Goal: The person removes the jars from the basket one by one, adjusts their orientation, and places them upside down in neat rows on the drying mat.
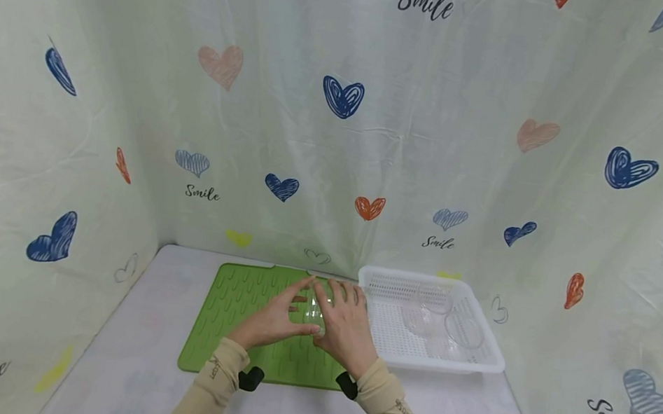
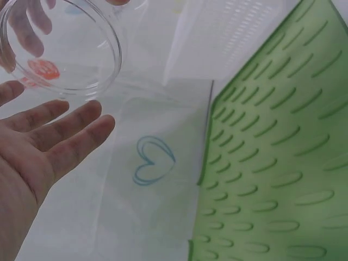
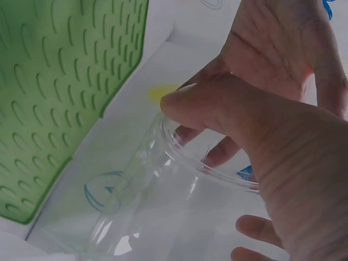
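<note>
Above the green drying mat (image 1: 239, 293), a clear plastic jar (image 1: 314, 312) is between my two hands in the head view. My right hand (image 1: 348, 322) grips it; the right wrist view has the thumb over the rim of the jar (image 3: 179, 196) and fingertips showing through the clear wall. My left hand (image 1: 274, 319) is on the other side, thumb and fingers spread around the jar. In the left wrist view, that left hand (image 2: 49, 136) has nearly straight fingers right at the round rim of the jar (image 2: 109, 70).
To the right of the mat, a white perforated basket (image 1: 378, 327) holds several clear round containers (image 1: 463, 330). A pale cloth (image 1: 148, 337) covers the table. Behind and along both sides hangs a curtain (image 1: 266, 127) printed with hearts.
</note>
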Available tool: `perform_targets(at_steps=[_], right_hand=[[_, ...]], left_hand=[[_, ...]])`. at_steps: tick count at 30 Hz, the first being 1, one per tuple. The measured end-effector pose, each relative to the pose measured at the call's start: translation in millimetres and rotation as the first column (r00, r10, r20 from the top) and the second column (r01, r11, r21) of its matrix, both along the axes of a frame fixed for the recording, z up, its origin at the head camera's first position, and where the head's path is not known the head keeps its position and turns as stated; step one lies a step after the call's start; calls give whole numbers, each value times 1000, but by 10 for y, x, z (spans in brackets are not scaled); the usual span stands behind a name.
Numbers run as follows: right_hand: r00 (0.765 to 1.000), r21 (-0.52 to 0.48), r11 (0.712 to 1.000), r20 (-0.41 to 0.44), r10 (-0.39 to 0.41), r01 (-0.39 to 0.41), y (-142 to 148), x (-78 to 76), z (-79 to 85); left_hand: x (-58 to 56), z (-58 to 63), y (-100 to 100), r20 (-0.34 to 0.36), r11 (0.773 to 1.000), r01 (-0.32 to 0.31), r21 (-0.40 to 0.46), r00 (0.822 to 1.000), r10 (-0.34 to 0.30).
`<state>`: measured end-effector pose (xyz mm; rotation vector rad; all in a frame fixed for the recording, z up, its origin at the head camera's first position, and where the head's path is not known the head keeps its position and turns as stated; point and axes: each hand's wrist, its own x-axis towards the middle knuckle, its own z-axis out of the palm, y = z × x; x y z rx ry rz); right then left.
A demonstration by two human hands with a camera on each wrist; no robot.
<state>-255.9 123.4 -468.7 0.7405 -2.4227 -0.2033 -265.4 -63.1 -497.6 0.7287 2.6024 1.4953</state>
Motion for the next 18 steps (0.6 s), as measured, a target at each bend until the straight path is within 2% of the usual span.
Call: perform_targets(at_steps=[10, 18], right_hand=[[999, -7, 1000, 36, 2, -2, -20, 35, -5], [999, -25, 1000, 54, 6, -5, -25, 39, -6]], left_hand=[[-20, -58, -11, -4, 1000, -9, -21, 1000, 8], [-34, -65, -13, 5, 1000, -17, -2, 1000, 17]])
